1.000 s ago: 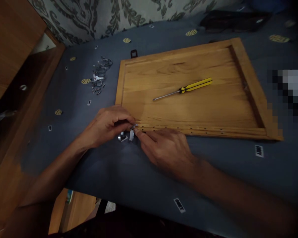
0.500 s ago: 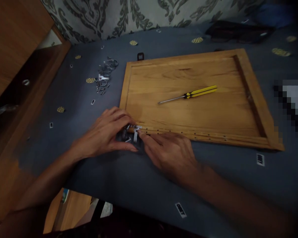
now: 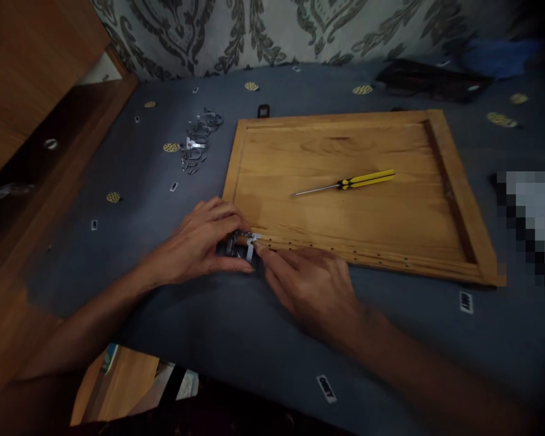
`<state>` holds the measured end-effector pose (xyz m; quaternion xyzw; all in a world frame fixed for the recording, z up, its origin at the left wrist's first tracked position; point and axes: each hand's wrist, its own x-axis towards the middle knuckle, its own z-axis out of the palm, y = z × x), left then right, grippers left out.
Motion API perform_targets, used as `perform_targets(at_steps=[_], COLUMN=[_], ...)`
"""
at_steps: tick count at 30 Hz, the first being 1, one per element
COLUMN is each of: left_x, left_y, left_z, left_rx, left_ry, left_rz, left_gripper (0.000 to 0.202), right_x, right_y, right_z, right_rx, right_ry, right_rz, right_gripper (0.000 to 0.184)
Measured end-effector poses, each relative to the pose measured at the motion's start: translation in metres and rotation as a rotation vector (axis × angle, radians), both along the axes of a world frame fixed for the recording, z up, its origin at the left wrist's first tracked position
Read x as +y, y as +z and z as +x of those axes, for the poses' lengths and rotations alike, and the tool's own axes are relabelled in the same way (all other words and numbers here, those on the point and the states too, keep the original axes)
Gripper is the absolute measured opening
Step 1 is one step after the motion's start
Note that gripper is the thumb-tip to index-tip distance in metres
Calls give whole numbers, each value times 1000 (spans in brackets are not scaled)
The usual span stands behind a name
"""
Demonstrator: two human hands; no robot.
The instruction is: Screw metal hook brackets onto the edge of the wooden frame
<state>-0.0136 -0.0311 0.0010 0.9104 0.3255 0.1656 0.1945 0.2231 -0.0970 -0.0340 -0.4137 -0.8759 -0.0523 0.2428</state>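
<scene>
A wooden panel (image 3: 327,151) with a raised frame lies on the blue cloth, a double row of small dark holes along its near edge. At its near left corner sits a shiny metal hook (image 3: 251,249) with a flat plate. My left hand (image 3: 209,242) curls around this hook, fingers on the panel's top and thumb below the edge. My right hand (image 3: 311,281) is closed, its fingertips touching the hook's plate; whatever they pinch there is hidden. On the panel rests a yellow-and-black screwdriver (image 3: 345,183), its tip pointing left.
Several metal hooks (image 3: 202,133) and small screws (image 3: 191,166) lie in a pile beyond my left hand. A small dark square ring (image 3: 263,111) is at the panel's far edge. A dark pouch (image 3: 431,82) lies at the back right. Wooden furniture (image 3: 40,72) stands on the left.
My view has tilted slightly, so the table and panel appear a little shifted. Both hands stay at the hook on the panel's corner; the hook's plate has turned slightly.
</scene>
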Motion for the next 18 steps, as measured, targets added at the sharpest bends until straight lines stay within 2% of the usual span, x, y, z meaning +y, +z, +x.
perform_targets(at_steps=[10,18], left_x=[1,4], left_y=[-4,1], left_z=[1,3], left_rx=[24,6], left_ry=[11,-1], left_rz=[6,-30], left_gripper=[53,47], right_x=[1,0], right_y=[-1,0], right_z=[1,-1], right_rx=[8,0], right_ry=[4,-8], right_rz=[-4,-23], right_gripper=[27,26])
